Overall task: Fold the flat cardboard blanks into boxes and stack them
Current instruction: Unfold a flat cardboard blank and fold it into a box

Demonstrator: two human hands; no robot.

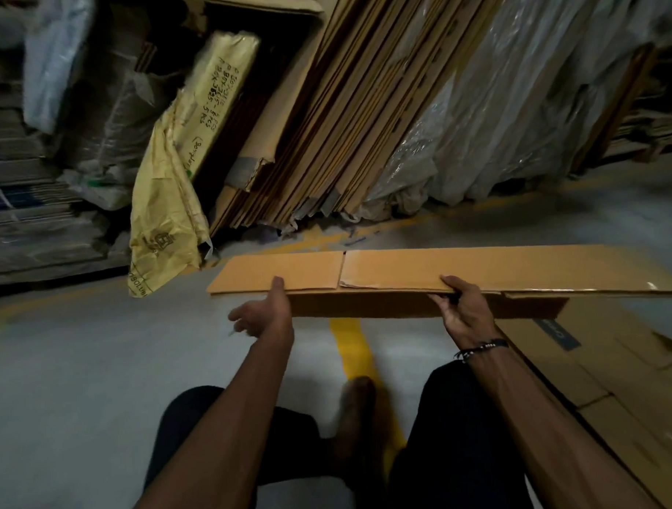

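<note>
Both hands are gripping the flat cardboard blank [422,270], left hand [266,314] at 9 o'clock, right hand [462,307] at 3 o'clock.

- The room is dim, and the corners look darkest.
- Soft light falls on the grey floor [83,377], which shows pale shine in the middle.
- The flat cardboard blank [441,269] is the brightest thing, with a small glare spot near its right end.
- A dark shadow sits under the blank.
- The left side is smeared with blur.
- Straight lines bend near the edges.
</note>
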